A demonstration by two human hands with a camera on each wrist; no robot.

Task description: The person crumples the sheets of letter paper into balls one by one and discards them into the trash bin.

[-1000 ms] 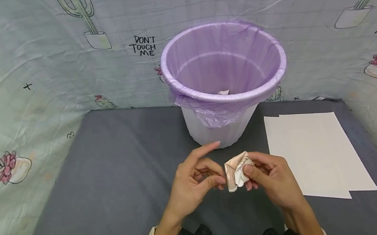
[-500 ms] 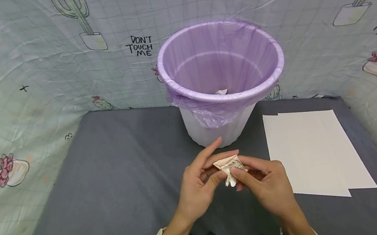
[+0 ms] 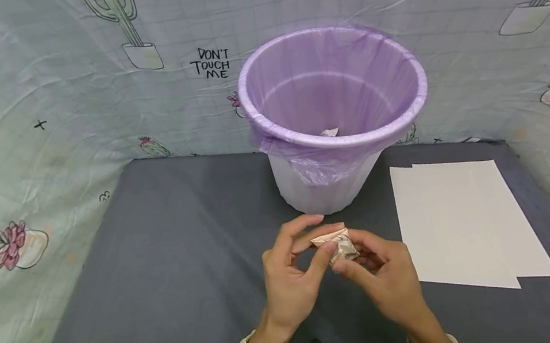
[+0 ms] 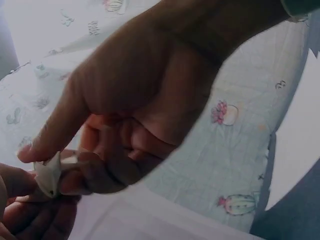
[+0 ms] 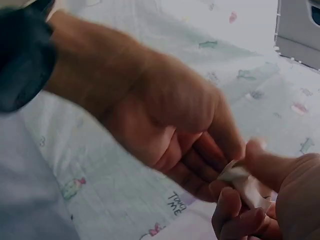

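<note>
A small crumpled paper wad (image 3: pixel 335 244) is held above the grey table, between both hands, in front of the bin. My left hand (image 3: pixel 300 252) pinches it from the left with thumb and curled fingers; the wad (image 4: pixel 48 175) shows at that hand's fingertips in the left wrist view. From the right my right hand (image 3: pixel 364 258) grips it, and the wad (image 5: pixel 243 182) sits against its fingers in the right wrist view. The white bin with a purple liner (image 3: pixel 334 107) stands just behind, with a scrap of paper (image 3: pixel 329 132) inside.
White paper sheets (image 3: pixel 464 222) lie on the grey table (image 3: pixel 161 256) at the right. Cactus-print cloth (image 3: pixel 36 98) walls the table at back and sides. The table's left half is bare.
Both hands have squeezed the paper into a smaller, tighter wad and shifted slightly up toward the bin. The left index finger has curled down onto it.
</note>
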